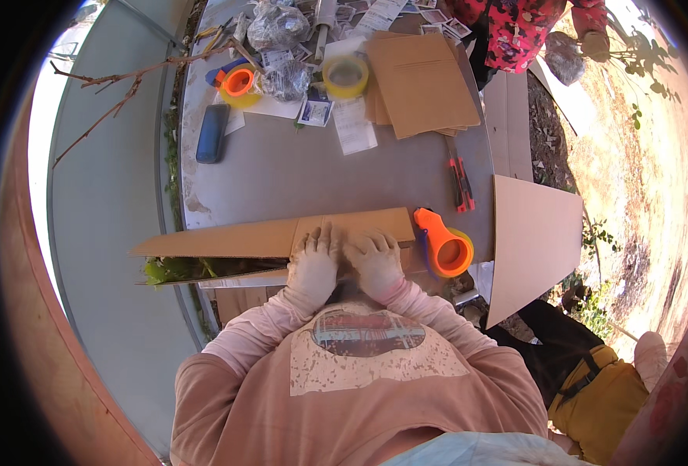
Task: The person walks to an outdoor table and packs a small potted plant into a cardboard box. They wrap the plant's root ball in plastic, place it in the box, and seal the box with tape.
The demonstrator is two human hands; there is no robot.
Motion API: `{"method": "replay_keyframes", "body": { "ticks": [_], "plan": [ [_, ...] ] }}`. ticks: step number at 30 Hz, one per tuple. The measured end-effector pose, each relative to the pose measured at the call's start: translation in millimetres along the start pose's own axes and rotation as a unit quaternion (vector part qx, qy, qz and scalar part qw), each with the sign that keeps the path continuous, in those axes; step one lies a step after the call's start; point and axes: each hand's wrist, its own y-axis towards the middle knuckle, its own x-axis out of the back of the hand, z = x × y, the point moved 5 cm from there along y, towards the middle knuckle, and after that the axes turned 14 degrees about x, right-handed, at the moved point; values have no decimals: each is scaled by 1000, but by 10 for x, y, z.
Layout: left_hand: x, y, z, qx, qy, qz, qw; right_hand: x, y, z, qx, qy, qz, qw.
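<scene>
A long cardboard box (233, 237) lies across the near edge of the table in front of me. Its top flap stands apart from the lower side at the left, and green leaves (172, 270) show in that gap. My left hand (316, 262), in a pale, soiled glove, rests palm down on the box near its middle seam, fingers slightly spread. Beside it, my right hand (374, 259), gloved alike, presses on the box's right part with bent fingers. Both thumbs are hard to make out. An orange tape dispenser (451, 250) lies just right of the box.
Red-and-black cutters (460, 180) and stacked cardboard sheets (425, 87) lie at the right. Farther back are a tape roll (345, 77), another orange dispenser (239, 81), a blue phone (212, 134) and plastic-wrapped bundles (278, 26). A cardboard panel (536, 239) juts past the right edge. People stand nearby.
</scene>
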Motion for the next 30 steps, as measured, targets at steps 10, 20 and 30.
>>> {"method": "replay_keyframes", "body": {
  "ticks": [10, 20, 30],
  "plan": [
    [143, 409, -68, -24, -49, 148, 987, 48, 4, -115, -25, 61, 23, 998],
    [91, 296, -136, -28, -21, 127, 991, 271, -1253, -581, -379, -141, 12, 914],
    [189, 151, -94, -128, -72, -162, 976, 658, -1245, -675, -568, -213, -82, 791]
  ]
}}
